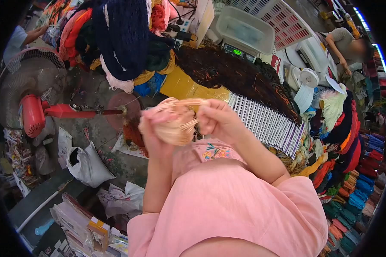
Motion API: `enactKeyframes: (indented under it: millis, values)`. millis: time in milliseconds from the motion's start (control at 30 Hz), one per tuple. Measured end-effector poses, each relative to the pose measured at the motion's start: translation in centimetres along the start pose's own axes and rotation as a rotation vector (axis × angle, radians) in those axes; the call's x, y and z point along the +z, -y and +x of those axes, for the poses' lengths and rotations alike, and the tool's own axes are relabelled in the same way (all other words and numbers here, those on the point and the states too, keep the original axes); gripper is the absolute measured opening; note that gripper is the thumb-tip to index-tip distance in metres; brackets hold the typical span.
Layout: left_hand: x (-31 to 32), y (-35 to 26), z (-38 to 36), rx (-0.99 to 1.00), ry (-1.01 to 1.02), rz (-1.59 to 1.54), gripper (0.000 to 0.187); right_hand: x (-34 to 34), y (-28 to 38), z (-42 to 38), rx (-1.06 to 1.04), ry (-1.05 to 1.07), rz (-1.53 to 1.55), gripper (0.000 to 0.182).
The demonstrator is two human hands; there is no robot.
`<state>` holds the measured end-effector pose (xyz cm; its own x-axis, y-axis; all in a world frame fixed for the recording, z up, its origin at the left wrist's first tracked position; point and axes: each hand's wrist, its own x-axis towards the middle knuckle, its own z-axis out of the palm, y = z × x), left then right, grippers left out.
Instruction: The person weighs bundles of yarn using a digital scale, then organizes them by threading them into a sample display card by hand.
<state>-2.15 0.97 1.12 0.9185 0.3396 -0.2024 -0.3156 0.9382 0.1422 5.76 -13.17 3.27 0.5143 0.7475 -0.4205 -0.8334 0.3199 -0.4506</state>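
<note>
A loose skein of peach and pink yarn (pixel 176 122) is held up in front of my chest. My left hand (pixel 149 130) is wrapped round its left side, and the yarn hides part of the fingers. On the other side, my right hand (pixel 218 118) is closed in a pinch on strands drawn out from the skein. Some strands stretch between the two hands, slightly blurred. Behind the right hand lies a white perforated strip panel (pixel 261 124), with a heap of dark brown yarn (pixel 240 75) beyond it.
A red pedestal fan (pixel 32 115) stands at left. Navy yarn (pixel 124 38) hangs at the back. A plastic tub (pixel 244 30) sits on a scale with a green display (pixel 237 52). A white sack (pixel 88 165) is on the floor. Another person (pixel 347 45) is at far right.
</note>
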Motion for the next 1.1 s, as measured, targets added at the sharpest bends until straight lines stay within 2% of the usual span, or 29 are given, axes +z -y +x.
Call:
enactKeyframes:
  millis: [67,133,200,233,267,367,467,533,600,633,667,700,733,767,800,833,867,900,933,967,1033,1067,1100]
  values:
    - [-1.7,-3.7,0.2,-0.139,0.157,-0.547,0.019,-2.5,2.4,-0.4,-0.057,0.04,0.018,0.012]
    - [-3.7,-7.9,-0.2,0.082,-0.036,-0.103,0.019,-6.6,6.6,-0.2,-0.143,-0.046,0.024,0.011]
    - [-8.7,-12.5,-1.9,0.21,-0.055,0.192,0.02,-10.6,10.7,0.2,-0.218,-0.15,0.003,0.012]
    - [-10.5,-14.4,-2.9,0.152,0.078,0.035,0.02,-11.7,12.5,0.1,-0.26,-0.33,0.094,0.013]
    - [-12.3,-16.2,-3.9,0.074,0.199,-0.115,0.021,-13.2,14.4,0.4,-0.299,-0.413,0.092,0.012]
    - [-14.1,-19.7,-7.4,0.165,0.062,-0.079,0.013,-16.2,19.2,1.3,-0.411,-0.555,0.051,0.01]
    - [-17.0,-24.2,-9.6,0.271,-0.11,-0.028,0.016,-17.4,22.3,3.1,-0.505,-0.623,0.042,0.008]
    - [-14.6,-23.5,-8.8,0.496,-0.499,0.088,0.02,-17.7,23.4,4.6,-0.56,-0.658,0.092,0.007]
    - [-14.6,-24.1,-8.5,0.411,-0.331,0.186,0.012,-18.1,24.1,6.2,-0.592,-0.731,0.221,0.008]
    - [-13.9,-23.9,-8.2,0.372,-0.246,0.238,0.015,-18.4,24.4,6.9,-0.587,-0.704,0.358,0.008]
    - [-13.4,-23.6,-8.4,0.508,-0.553,0.276,0.027,-18.7,24.4,7.7,-0.619,-0.764,0.236,0.007]
    - [-10.2,-21.5,-7.7,0.604,-0.882,0.327,0.041,-17.2,23.6,8.4,-0.646,-0.825,0.116,0.006]
    - [-12.0,-22.8,-8.6,0.609,-0.888,0.331,0.041,-15.7,22.4,9.0,-0.59,-0.783,-0.204,0.013]
    - [-15.4,-25.0,-10.3,0.42,-0.431,0.358,0.041,-14.8,22.1,8.8,-0.504,-0.625,-0.199,0.013]
    - [-16.2,-26.1,-11.2,0.348,-0.294,0.365,0.041,-13.8,21.9,8.6,-0.414,-0.467,-0.193,0.014]
    - [-16.9,-27.0,-12.0,0.271,-0.156,0.377,0.04,-12.7,22.4,8.3,-0.463,-0.514,-0.168,0.007]
    - [-17.6,-28.0,-12.9,0.195,-0.022,0.394,0.039,-13.7,23.0,8.1,-0.475,-0.492,-0.064,0.007]
    - [-17.1,-28.4,-13.3,0.169,-0.025,0.365,0.033,-15.6,24.7,7.8,-0.49,-0.467,0.039,0.008]
    - [-15.2,-27.3,-13.0,0.166,-0.064,0.273,0.024,-17.6,25.5,7.7,-0.403,-0.384,0.124,0.008]
    - [-13.2,-26.1,-12.5,0.168,-0.104,0.18,0.028,-19.5,26.4,7.5,-0.309,-0.311,0.205,0.009]
    - [-13.3,-27.0,-12.4,0.16,-0.074,0.077,0.029,-17.2,26.3,6.7,-0.455,-0.627,0.115,0.009]
    - [-13.4,-27.5,-12.5,0.139,-0.049,-0.028,0.032,-17.4,26.6,6.4,-0.511,-0.678,0.154,0.007]
    - [-13.3,-27.9,-12.1,0.09,0.006,0.058,0.031,-17.5,27.0,6.2,-0.569,-0.728,0.189,0.007]
